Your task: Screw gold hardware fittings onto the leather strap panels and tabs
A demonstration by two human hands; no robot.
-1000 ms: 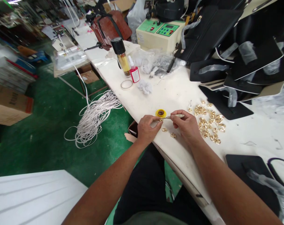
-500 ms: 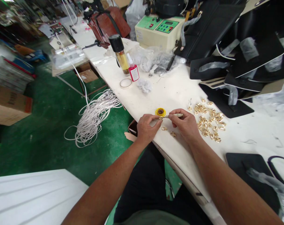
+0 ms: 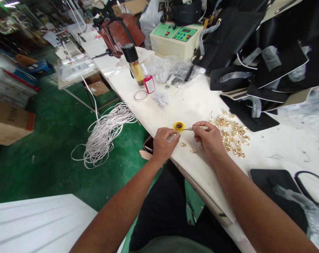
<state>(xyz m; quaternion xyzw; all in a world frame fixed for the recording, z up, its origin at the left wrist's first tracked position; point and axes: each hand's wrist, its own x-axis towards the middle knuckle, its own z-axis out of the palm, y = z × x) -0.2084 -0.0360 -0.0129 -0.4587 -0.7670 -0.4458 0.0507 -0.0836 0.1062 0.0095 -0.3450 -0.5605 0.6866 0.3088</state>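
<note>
Worktop (image 3: 196, 102), white and scuffed, bears a heap of gold rings (image 3: 234, 138) to the right of both hands. The right hand (image 3: 209, 140) has its grip clamped on a slim pale-handled tool (image 3: 201, 128). It lies crosswise, thin tip pointing left at a yellow cap (image 3: 178, 125). The left hand (image 3: 163, 142) has its grip pinched on one gold ring (image 3: 178, 133) just beside that cap. The red bottle (image 3: 149, 84) has an unreadable label.

Scuffed green painted floor (image 3: 51, 147). Long white worktable (image 3: 267, 144) runs along the right. Brown cardboard boxes (image 3: 9, 123) far left.
</note>
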